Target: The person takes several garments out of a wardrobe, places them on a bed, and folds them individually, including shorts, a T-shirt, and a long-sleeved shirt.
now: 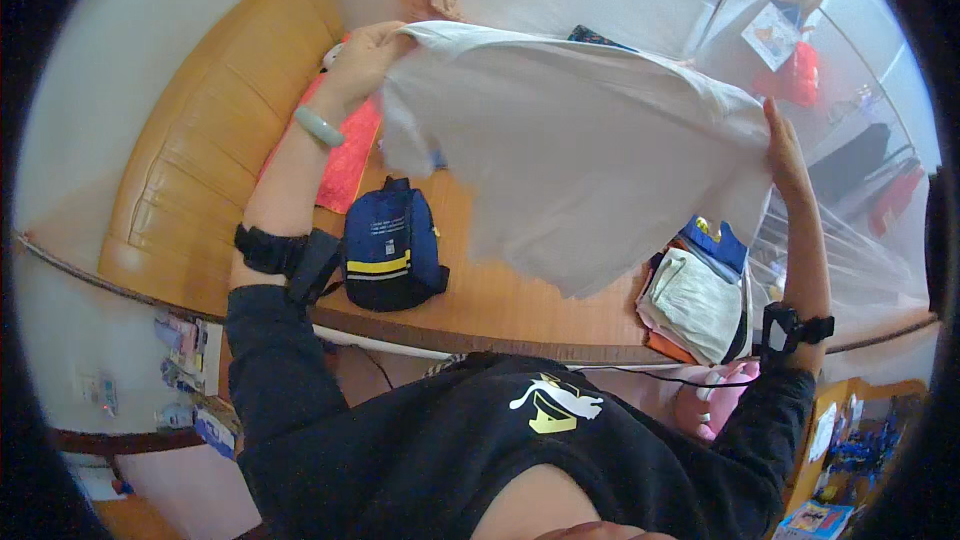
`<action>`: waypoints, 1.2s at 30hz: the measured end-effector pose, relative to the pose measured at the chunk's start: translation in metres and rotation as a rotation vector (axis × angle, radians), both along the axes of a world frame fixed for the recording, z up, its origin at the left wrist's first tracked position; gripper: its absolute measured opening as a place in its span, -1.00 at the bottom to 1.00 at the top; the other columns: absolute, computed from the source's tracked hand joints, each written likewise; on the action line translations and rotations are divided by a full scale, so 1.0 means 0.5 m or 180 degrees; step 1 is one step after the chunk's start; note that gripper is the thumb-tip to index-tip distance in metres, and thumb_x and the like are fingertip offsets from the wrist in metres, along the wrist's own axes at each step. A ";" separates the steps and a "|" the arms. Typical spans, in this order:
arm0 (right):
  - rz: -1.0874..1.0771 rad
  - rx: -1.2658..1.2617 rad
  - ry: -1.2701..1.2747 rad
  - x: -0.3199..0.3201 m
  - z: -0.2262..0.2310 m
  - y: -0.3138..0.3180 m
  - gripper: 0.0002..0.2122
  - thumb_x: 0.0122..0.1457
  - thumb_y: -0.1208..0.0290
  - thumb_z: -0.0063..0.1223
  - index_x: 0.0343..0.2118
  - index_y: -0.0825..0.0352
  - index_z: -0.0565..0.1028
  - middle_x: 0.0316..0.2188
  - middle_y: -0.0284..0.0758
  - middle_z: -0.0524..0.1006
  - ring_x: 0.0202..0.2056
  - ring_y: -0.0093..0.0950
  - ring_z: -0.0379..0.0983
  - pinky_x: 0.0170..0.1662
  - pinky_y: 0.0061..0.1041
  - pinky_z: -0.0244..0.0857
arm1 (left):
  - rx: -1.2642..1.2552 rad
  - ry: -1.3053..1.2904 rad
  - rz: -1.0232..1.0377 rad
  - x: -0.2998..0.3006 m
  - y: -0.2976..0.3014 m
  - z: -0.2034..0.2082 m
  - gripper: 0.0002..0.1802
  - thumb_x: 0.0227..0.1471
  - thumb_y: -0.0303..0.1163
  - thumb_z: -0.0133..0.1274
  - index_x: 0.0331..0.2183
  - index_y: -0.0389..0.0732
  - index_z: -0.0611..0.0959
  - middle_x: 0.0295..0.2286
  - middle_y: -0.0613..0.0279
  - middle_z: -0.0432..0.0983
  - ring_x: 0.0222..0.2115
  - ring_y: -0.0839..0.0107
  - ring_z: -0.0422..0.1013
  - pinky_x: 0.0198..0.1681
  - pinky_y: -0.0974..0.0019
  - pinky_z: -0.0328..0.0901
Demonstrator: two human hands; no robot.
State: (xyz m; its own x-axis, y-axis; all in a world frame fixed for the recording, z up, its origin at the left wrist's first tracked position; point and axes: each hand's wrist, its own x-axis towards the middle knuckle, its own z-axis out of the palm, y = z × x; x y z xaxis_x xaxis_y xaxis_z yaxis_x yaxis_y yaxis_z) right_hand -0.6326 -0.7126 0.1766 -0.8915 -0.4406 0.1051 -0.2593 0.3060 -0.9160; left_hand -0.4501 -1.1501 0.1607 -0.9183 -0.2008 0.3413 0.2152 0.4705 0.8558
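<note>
- Aloft, a thin white cloth (600, 160) hangs spread above an orange-brown wood-grain surface (530, 328), lightly creased, its lower edge uneven.
- Left hand (360, 65): fingers clamped on one upper corner; right hand (786, 152): clamped on the other.
- Below: navy-and-black backpack with a yellow stripe (390, 240); stack of folded clothes (695, 305).
- Around: tan padded backrest (225, 100), sheer white netting (850, 240), pale wall (150, 50).
</note>
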 end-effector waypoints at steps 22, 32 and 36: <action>0.0144 0.1821 0.0785 -0.105 -0.033 0.059 -0.77 -0.06 0.34 -0.14 -0.42 0.41 0.42 -0.66 -0.40 0.41 -0.61 -0.66 0.31 -0.55 -0.71 0.16 | -0.0816 -0.1331 0.0485 -0.071 0.057 0.045 -0.76 -0.09 -0.35 -0.21 -0.40 -0.27 0.47 -0.71 0.21 0.34 -0.73 0.55 0.27 -0.71 0.51 0.16; 0.0204 0.0197 0.0362 -0.070 -0.023 0.021 -0.77 -0.04 0.36 -0.22 -0.32 0.35 0.35 -0.49 -0.40 0.41 -0.42 -0.64 0.34 -0.39 -0.72 0.18 | -0.0388 -0.0364 -0.0409 -0.151 0.053 -0.019 -0.78 -0.09 -0.39 -0.27 -0.35 -0.25 0.36 -0.48 0.34 0.31 -0.47 0.58 0.23 -0.40 0.50 0.17; 0.0714 0.0058 0.0259 -0.077 -0.040 0.067 -0.83 -0.08 0.46 -0.19 -0.41 0.39 0.36 -0.52 -0.43 0.40 -0.48 -0.66 0.31 -0.38 -0.69 0.19 | -0.0900 -0.0345 -0.1141 -0.115 0.102 -0.026 -0.73 -0.12 -0.40 -0.13 -0.29 -0.25 0.33 -0.40 0.36 0.31 -0.36 0.57 0.24 -0.29 0.51 0.17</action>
